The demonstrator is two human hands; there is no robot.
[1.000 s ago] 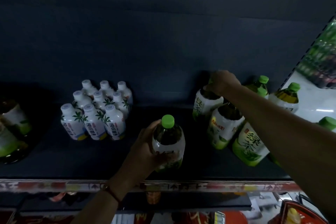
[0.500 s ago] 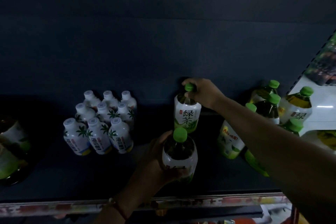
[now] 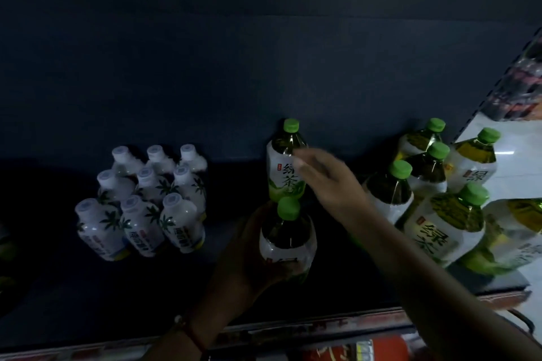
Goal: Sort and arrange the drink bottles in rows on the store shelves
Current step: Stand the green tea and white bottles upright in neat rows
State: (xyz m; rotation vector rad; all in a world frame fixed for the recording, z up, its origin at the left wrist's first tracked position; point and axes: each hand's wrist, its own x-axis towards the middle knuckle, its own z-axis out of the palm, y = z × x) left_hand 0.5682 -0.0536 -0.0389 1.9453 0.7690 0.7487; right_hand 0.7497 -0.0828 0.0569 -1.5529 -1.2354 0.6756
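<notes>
"绿茶" on green-tea bottle label (image 3: 289,177)

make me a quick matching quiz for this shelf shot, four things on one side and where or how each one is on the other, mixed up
1. left hand
2. right hand
3. white bottles
4. back green tea bottle

a. stands alone near the back wall
b. grouped three by three, left side
c. wrapped around the front green tea bottle
d. open, fingers spread, holding nothing

Pairs: 1-c, 2-d, 3-b, 4-a

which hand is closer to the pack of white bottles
Left. The left hand, holding a front green tea bottle, sits just right of the white bottle pack; the right hand is farther right.
</notes>
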